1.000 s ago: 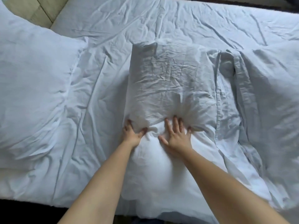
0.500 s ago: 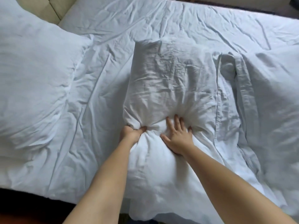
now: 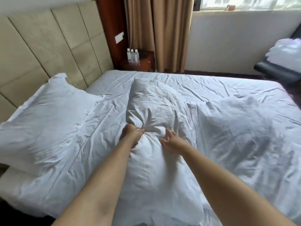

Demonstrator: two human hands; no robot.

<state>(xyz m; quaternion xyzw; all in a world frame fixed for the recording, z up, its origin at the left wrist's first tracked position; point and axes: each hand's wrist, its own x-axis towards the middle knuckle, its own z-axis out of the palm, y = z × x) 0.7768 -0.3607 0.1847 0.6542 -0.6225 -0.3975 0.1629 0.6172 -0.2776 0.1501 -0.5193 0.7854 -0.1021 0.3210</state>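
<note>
Crumpled white pillowcase (image 3: 156, 108) half over pillow (image 3: 156, 160), mid-bed.

Both arms stretched fwd, L hand (image 3: 132, 134) clenched w/ fingers curled tight, R hand (image 3: 172, 141) fingers spread, palm down

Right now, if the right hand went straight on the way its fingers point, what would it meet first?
The right hand, spread open, points away from the person at the bunched pillowcase that the left hand grips. That gathered cloth comes first, though the fingertips may already touch it.

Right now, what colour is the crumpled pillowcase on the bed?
The crumpled cloth pillowcase is plain white; the head view shows it.
</note>
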